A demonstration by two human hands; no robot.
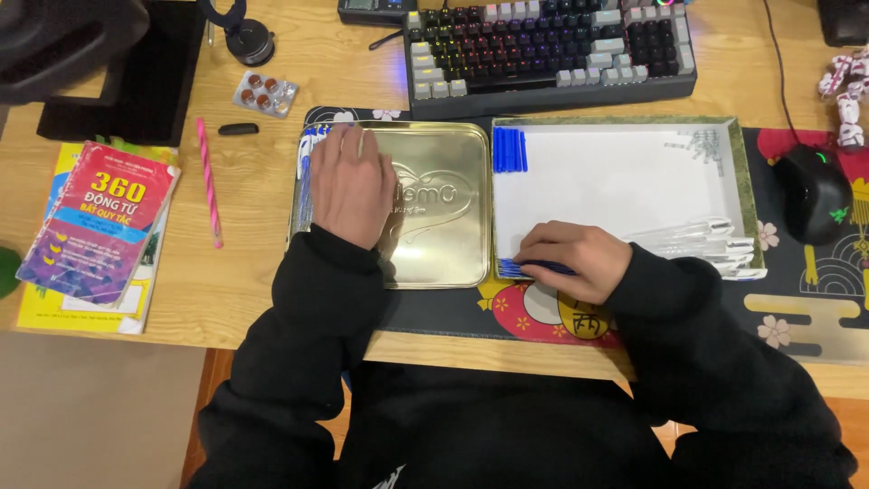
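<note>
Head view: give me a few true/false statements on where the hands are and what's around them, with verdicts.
1. The left hand lies flat on the gold tin. True.
2. The right hand is on the computer mouse. False: it rests at the near left corner of the white tray, on blue pieces there; the mouse sits untouched further right.
3. A row of blue caps lies at the tray's far left corner. True.
4. The pink pencil lies inside the tray. False: it lies on the wooden desk, left of the tin.
5. A keyboard sits beyond the tin and tray. True.
</note>
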